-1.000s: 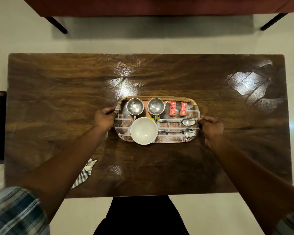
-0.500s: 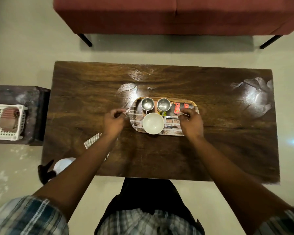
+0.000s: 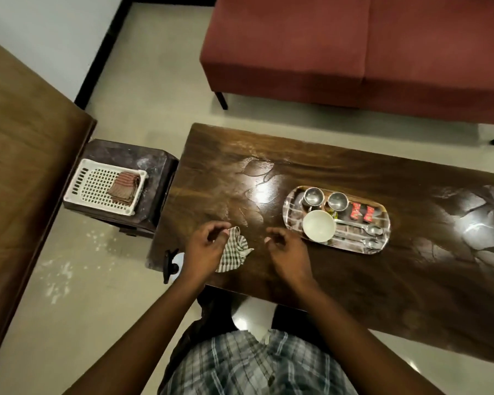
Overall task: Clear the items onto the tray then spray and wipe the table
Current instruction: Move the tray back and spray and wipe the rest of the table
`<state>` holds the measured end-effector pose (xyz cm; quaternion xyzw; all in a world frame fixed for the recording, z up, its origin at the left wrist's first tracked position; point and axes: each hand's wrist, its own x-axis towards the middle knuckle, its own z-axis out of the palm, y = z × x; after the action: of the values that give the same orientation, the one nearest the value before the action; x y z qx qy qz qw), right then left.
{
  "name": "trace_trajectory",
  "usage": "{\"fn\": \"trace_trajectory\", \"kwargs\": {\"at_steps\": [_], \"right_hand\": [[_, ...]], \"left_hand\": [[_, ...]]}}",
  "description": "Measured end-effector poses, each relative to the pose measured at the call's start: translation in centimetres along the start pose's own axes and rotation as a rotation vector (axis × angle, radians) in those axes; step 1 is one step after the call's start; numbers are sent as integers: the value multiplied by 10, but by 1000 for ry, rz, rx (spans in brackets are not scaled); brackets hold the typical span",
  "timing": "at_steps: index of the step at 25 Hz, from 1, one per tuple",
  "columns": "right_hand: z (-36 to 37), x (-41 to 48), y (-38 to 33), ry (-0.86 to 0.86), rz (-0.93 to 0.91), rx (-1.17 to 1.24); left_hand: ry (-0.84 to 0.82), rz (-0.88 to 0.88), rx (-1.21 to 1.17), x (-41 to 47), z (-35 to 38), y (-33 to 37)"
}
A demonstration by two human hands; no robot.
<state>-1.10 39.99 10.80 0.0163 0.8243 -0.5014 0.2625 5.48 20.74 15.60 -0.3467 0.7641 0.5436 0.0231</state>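
Ahead of you: a dark red sofa point(image 3: 354, 52) on black legs point(image 3: 221, 100), standing on a pale glossy floor point(image 3: 154, 81). At your far left: a white wall point(image 3: 40, 38) with a black skirting point(image 3: 103, 49), and a broad brown wooden surface point(image 3: 26, 152). Beside it, a dark low stand point(image 3: 154, 172) bears a white slotted basket point(image 3: 92, 189).

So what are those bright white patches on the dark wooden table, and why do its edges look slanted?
Head view: glare off the glossy dark wooden table, strongest left of the oval patterned tray and at far right; the wide-angle lens skews its edges.
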Motion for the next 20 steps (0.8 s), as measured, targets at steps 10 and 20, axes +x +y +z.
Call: {"fn": "trace_trajectory", "kwargs": {"at_steps": [10, 20], "right_hand": [[171, -7, -20, 1, 105, -154], [216, 31, 77, -204, 38, -630]], "left_hand": [[-175, 28, 145, 78, -161, -109], [-673, 331, 368, 89, -156, -245]]}}
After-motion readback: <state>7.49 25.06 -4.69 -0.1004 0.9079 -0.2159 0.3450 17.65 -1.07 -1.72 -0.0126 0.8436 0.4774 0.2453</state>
